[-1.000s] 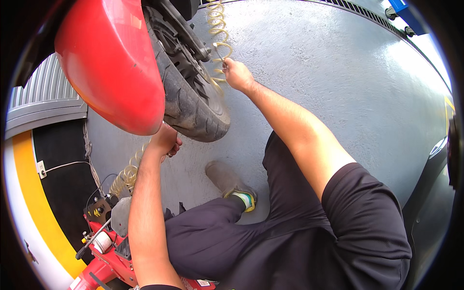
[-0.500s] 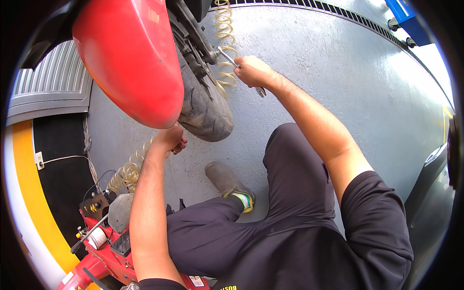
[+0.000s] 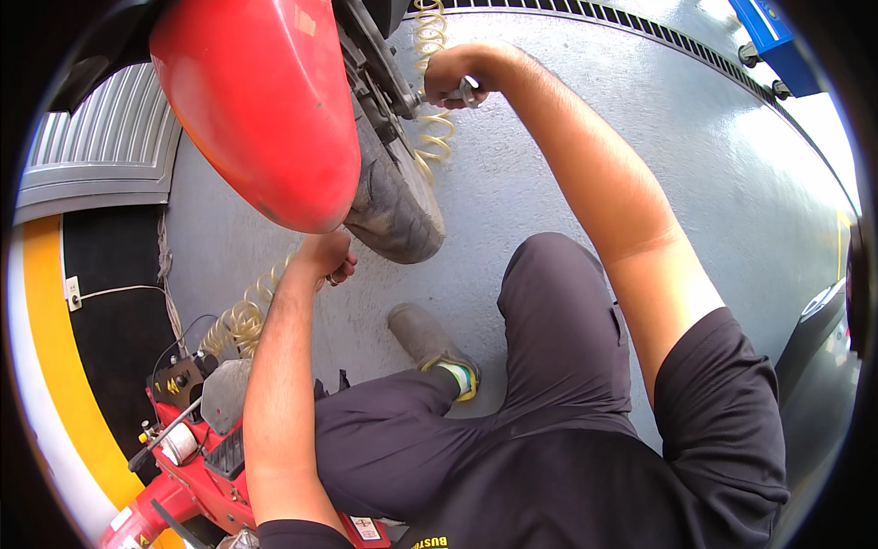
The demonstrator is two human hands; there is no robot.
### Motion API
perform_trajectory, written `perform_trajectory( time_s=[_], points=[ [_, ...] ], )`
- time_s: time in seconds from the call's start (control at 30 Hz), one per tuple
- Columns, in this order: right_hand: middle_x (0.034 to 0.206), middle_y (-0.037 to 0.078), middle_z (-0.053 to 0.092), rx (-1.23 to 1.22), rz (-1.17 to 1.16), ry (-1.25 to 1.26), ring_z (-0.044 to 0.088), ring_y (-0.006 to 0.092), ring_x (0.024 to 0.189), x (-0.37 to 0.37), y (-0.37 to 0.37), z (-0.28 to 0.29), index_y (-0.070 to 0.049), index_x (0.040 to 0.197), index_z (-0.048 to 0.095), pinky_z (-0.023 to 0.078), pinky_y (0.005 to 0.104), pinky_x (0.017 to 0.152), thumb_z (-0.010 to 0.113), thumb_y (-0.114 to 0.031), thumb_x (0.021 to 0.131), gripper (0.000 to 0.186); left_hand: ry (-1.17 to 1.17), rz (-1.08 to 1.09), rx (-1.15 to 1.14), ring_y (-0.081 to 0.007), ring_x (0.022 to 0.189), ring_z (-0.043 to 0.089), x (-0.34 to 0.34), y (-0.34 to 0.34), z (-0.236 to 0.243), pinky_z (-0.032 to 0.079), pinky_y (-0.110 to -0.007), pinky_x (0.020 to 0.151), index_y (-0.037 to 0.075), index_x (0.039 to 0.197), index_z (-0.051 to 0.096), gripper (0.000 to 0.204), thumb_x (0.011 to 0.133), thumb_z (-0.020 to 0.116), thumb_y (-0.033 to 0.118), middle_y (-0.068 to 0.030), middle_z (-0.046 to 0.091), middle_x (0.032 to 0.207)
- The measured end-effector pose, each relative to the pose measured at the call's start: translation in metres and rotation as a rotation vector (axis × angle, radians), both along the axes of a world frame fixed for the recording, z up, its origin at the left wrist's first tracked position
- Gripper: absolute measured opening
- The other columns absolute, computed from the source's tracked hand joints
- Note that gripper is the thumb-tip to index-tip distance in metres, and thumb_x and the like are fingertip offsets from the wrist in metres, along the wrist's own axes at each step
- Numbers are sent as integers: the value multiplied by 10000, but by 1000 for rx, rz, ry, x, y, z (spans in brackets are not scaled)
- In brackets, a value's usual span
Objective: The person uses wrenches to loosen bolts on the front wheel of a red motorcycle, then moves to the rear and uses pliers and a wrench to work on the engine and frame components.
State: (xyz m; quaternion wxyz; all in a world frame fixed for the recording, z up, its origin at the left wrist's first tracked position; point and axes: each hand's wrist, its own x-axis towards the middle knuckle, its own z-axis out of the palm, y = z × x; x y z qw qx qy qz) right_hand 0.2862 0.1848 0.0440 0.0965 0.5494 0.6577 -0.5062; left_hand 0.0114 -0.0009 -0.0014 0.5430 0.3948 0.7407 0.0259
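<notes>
A motorcycle wheel with a worn black tyre [image 3: 395, 197] stands under a red mudguard [image 3: 261, 110] at the top of the view. My right hand [image 3: 455, 75] is closed around a metal tool [image 3: 465, 92] set against the wheel's hub, on the right side of the tyre. My left hand [image 3: 326, 257] reaches under the mudguard on the tyre's left side, with the fingers curled; what it holds is hidden. A yellowish coiled air hose [image 3: 433, 128] runs behind the wheel and comes out lower left as the same coiled air hose [image 3: 240, 316].
I crouch on grey floor [image 3: 567, 174], my shoe [image 3: 430, 343] under the wheel. A red machine [image 3: 187, 457] sits at lower left beside a black mat [image 3: 110, 311] with a yellow stripe. A ribbed metal ramp [image 3: 101, 146] lies at upper left, a drain grate [image 3: 640, 37] at top.
The view has shifted so the wheel and mudguard sit closer and further right. My right hand has moved up along the tyre's right side to the hub, holding the metal tool.
</notes>
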Motion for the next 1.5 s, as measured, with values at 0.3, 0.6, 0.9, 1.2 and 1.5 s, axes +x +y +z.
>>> perform_trajectory(
  time_s=[0.3, 0.6, 0.9, 1.2, 1.5],
  points=[
    [591, 70, 608, 190, 352, -333, 581, 187, 508, -34, 1, 6, -10, 686, 668, 413, 330, 421, 590, -102, 716, 123, -7, -37, -33, -124, 388, 450, -13, 2, -17, 334, -277, 323, 28, 1123, 506, 325, 974, 389, 292, -77, 484, 597],
    [1037, 265, 643, 623, -232, 42, 622, 403, 999, -10, -104, -170, -20, 1106, 492, 470, 509, 873, 370, -194, 918, 284, -11, 17, 14, -160, 397, 470, -5, 4, -11, 323, -308, 320, -5, 1083, 500, 262, 945, 381, 184, -114, 498, 617],
    [1125, 204, 614, 689, -468, 85, 597, 410, 1041, -34, -90, -191, -67, 1146, 490, 474, 504, 874, 395, -114, 910, 259, 34, 65, 39, -193, 409, 499, -3, 0, 1, 349, -334, 329, -59, 850, 493, 168, 863, 350, 30, -149, 541, 629],
    [1108, 218, 615, 694, -416, 66, 604, 401, 1029, -27, -94, -193, -71, 1206, 467, 474, 511, 875, 379, -110, 913, 309, 1, 56, -14, -201, 421, 496, 3, 3, 5, 350, -339, 337, -66, 808, 487, 163, 848, 363, 31, -152, 540, 626],
    [1066, 226, 643, 591, -197, 38, 611, 403, 1014, -3, -95, -160, -68, 1223, 464, 475, 505, 855, 455, -160, 914, 323, 5, 65, -72, -196, 458, 524, -6, 8, 25, 362, -337, 344, -40, 895, 471, 134, 849, 410, 70, -134, 539, 657]
  ],
)
